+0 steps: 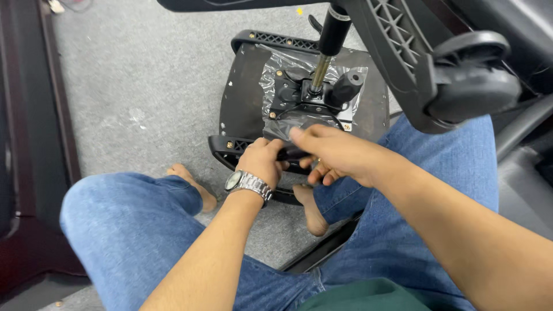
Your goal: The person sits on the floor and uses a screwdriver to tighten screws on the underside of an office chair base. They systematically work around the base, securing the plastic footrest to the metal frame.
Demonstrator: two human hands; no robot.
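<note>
- Black plastic is what both of my hands meet on: my left hand (pixel 262 163), the one with the silver metal wristwatch (pixel 247 183), has its fingers curled shut around a small dark part (pixel 292 153) at the near edge of the upturned dark wooden chair seat (pixel 245 86) lying on the grey carpet (pixel 138 86).
- My right hand (pixel 334 154) lies over the same spot, fingers bent and close together; whether they actually pinch the part I cannot tell, since my own knuckles hide it.
- With two hands crowding one small piece, a slip could send it under the seat or catch a fingertip against the seat's black armrest bracket (pixel 227 147).
- Crinkled clear plastic wrap (pixel 276 75) is bunched around the black metal tilt mechanism (pixel 302 98); it could snag whatever I work in there.
- The black five-star base with its castor wheel (pixel 469 75) hangs over my right knee on the gas-lift column (pixel 328 46) (top-heavy, I judge); a hard tug on the seat could tip it onto my leg.
- My bare feet (pixel 193 184) sit just beside the seat edge, so a shifting seat could press on my toes.
</note>
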